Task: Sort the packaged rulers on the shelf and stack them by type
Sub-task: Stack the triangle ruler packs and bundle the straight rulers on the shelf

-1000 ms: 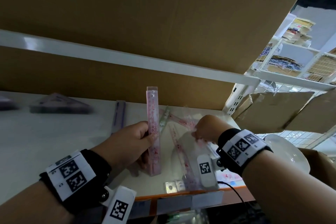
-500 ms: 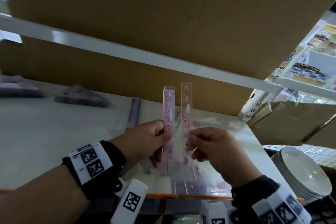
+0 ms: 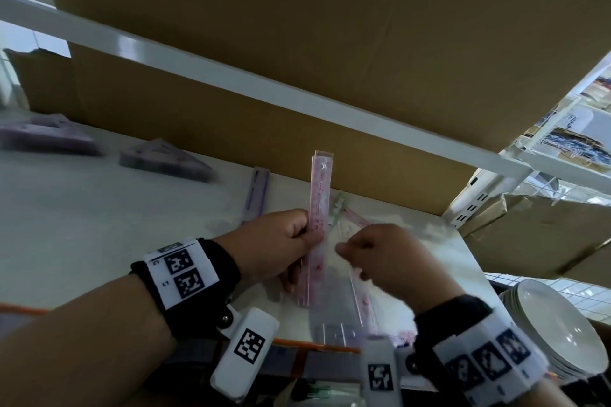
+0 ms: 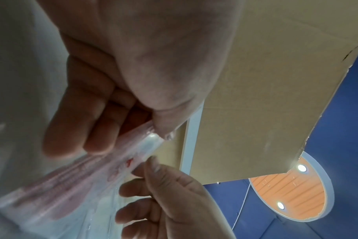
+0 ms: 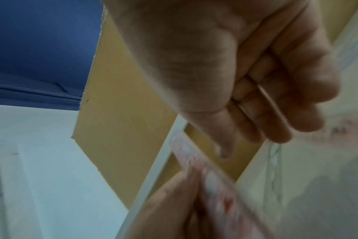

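Note:
My left hand (image 3: 284, 241) grips a small stack of pink packaged rulers (image 3: 320, 195) and holds it upright over the white shelf (image 3: 99, 241). In the left wrist view, thumb and fingers (image 4: 88, 129) clamp the stack (image 4: 92, 174). My right hand (image 3: 373, 254) is just right of the stack with curled fingers, its thumb tip at the stack's edge (image 4: 151, 160). In the right wrist view a thin clear edge crosses its fingers (image 5: 276, 100); whether they hold anything is unclear. More pink rulers in clear sleeves (image 3: 358, 294) lie under that hand.
A purple ruler (image 3: 256, 192) lies flat behind my left hand. Purple set-square packs (image 3: 162, 158) and another purple pile (image 3: 43, 135) sit further left. A large cardboard box (image 3: 297, 26) fills the shelf above. White plates (image 3: 562, 330) stand stacked lower right.
My right hand lifted a pink ruler off the shelf and brought it upright against the stack in my left hand. That ruler now stands in the stack, and the right hand has dropped lower.

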Motion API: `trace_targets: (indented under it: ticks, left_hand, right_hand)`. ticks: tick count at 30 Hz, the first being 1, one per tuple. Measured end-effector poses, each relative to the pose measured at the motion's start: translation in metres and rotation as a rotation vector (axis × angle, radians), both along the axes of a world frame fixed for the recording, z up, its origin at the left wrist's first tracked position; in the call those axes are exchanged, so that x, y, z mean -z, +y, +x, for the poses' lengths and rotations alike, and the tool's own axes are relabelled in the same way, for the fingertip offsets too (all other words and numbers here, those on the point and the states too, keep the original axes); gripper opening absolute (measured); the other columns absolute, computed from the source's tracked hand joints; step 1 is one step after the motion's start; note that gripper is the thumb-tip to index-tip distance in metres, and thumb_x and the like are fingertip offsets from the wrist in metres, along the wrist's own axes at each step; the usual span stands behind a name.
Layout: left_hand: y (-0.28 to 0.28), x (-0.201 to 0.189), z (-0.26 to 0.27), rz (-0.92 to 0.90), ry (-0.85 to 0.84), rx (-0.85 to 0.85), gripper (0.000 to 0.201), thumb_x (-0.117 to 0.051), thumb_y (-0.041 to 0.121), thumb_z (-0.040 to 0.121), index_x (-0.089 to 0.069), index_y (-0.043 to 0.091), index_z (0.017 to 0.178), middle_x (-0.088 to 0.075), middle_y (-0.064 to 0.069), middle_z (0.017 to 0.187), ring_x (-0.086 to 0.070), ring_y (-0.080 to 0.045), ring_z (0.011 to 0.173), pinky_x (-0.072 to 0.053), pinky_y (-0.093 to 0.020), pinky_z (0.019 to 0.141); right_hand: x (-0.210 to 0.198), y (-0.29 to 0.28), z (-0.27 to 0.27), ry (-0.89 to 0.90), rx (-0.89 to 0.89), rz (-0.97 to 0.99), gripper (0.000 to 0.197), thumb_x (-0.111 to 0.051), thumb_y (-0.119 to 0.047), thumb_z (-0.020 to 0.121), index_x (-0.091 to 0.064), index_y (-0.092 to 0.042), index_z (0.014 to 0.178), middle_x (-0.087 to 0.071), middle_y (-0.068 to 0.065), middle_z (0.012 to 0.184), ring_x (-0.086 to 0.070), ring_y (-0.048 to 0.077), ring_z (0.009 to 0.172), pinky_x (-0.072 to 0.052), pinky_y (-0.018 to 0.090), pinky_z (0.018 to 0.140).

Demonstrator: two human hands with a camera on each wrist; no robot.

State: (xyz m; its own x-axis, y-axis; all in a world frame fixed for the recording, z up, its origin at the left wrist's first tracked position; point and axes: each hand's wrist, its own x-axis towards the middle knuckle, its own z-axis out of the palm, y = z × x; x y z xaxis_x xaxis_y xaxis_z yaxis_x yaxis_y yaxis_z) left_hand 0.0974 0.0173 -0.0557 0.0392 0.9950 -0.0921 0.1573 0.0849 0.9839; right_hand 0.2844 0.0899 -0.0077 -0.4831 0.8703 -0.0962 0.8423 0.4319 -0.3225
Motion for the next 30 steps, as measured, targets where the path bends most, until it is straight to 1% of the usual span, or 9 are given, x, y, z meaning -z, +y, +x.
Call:
trace_targets:
  ticks: [2,4,6,11,16,19,22,25,30]
  left_hand:
    - [0.0,0.0,-0.001,-0.024,0.009,0.001,0.015,-0.051,0.046,0.098,-0.062,0.038,0.091,-0.07,-0.015,0.07,-0.066,-0.028,0.054,-0.056,-0.037,0.048]
    - [0.001,0.001,-0.001,-0.021,0.018,0.007,0.015,-0.051,0.045,0.098,-0.061,0.038,0.09,-0.07,-0.014,0.069,-0.066,-0.028,0.054,-0.057,-0.04,0.049]
    - [0.002,0.002,-0.001,-0.004,0.037,0.012,0.016,-0.051,0.044,0.099,-0.061,0.038,0.087,-0.069,-0.011,0.066,-0.066,-0.026,0.052,-0.056,-0.039,0.049]
    - [0.004,0.0,-0.003,0.006,0.12,0.038,0.016,-0.049,0.044,0.099,-0.057,0.033,0.091,-0.07,-0.007,0.065,-0.068,-0.022,0.051,-0.057,-0.034,0.048]
    - [0.003,-0.002,-0.003,-0.016,0.106,0.059,0.014,-0.048,0.043,0.1,-0.057,0.033,0.097,-0.071,-0.01,0.067,-0.069,-0.024,0.054,-0.058,-0.037,0.048]
    - [0.003,-0.001,-0.003,-0.022,0.113,0.064,0.012,-0.048,0.044,0.099,-0.055,0.036,0.096,-0.071,-0.008,0.066,-0.069,-0.022,0.053,-0.057,-0.036,0.045]
    - [0.003,-0.001,-0.004,-0.035,0.117,0.06,0.011,-0.048,0.044,0.099,-0.055,0.037,0.095,-0.07,-0.005,0.064,-0.069,-0.021,0.052,-0.055,-0.033,0.045]
    - [0.003,0.0,-0.004,-0.045,0.12,0.065,0.011,-0.048,0.044,0.099,-0.055,0.036,0.095,-0.071,-0.006,0.065,-0.069,-0.022,0.053,-0.055,-0.034,0.045]
    - [0.004,0.001,-0.002,-0.039,0.107,0.048,0.014,-0.049,0.042,0.1,-0.057,0.032,0.095,-0.071,-0.01,0.066,-0.069,-0.025,0.053,-0.058,-0.041,0.049]
  right_hand:
    - [-0.002,0.019,0.007,-0.249,0.009,-0.009,0.054,-0.063,-0.061,0.083,-0.059,-0.011,0.061,-0.058,-0.001,0.059,-0.056,0.012,0.052,-0.047,0.027,0.054]
    - [0.002,0.027,0.008,-0.473,0.01,-0.002,0.057,-0.065,-0.069,0.076,-0.05,-0.016,0.059,-0.052,-0.006,0.06,-0.051,0.009,0.054,-0.041,0.026,0.054]
    - [0.01,0.03,0.006,-0.562,0.011,0.003,0.056,-0.068,-0.071,0.069,-0.048,-0.02,0.063,-0.053,-0.007,0.064,-0.051,0.007,0.059,-0.042,0.026,0.056]
    - [0.013,0.037,-0.003,-0.442,0.08,-0.18,0.034,-0.078,-0.046,0.066,-0.065,-0.014,0.067,-0.067,-0.004,0.057,-0.062,0.008,0.049,-0.051,0.021,0.046]
    - [0.016,0.038,-0.002,-0.29,0.178,-0.296,0.024,-0.07,-0.033,0.06,-0.071,-0.01,0.065,-0.071,-0.002,0.058,-0.071,0.012,0.058,-0.06,0.025,0.054]
    - [0.017,0.039,-0.004,-0.292,0.172,-0.307,0.021,-0.069,-0.028,0.066,-0.072,-0.008,0.066,-0.072,0.001,0.059,-0.072,0.014,0.059,-0.062,0.029,0.059]
    - [0.018,0.036,-0.004,-0.407,0.08,-0.146,0.019,-0.065,-0.027,0.073,-0.061,-0.011,0.064,-0.066,-0.002,0.055,-0.064,0.011,0.051,-0.052,0.022,0.048]
    - [0.012,0.031,-0.001,-0.536,0.026,0.048,0.027,-0.065,-0.029,0.077,-0.04,-0.021,0.07,-0.051,-0.007,0.068,-0.05,0.011,0.061,-0.034,0.02,0.045]
    - [0.001,0.029,-0.007,-0.604,0.019,-0.014,0.014,-0.062,-0.019,0.076,-0.049,-0.014,0.074,-0.06,-0.002,0.069,-0.06,0.012,0.063,-0.038,0.021,0.044]
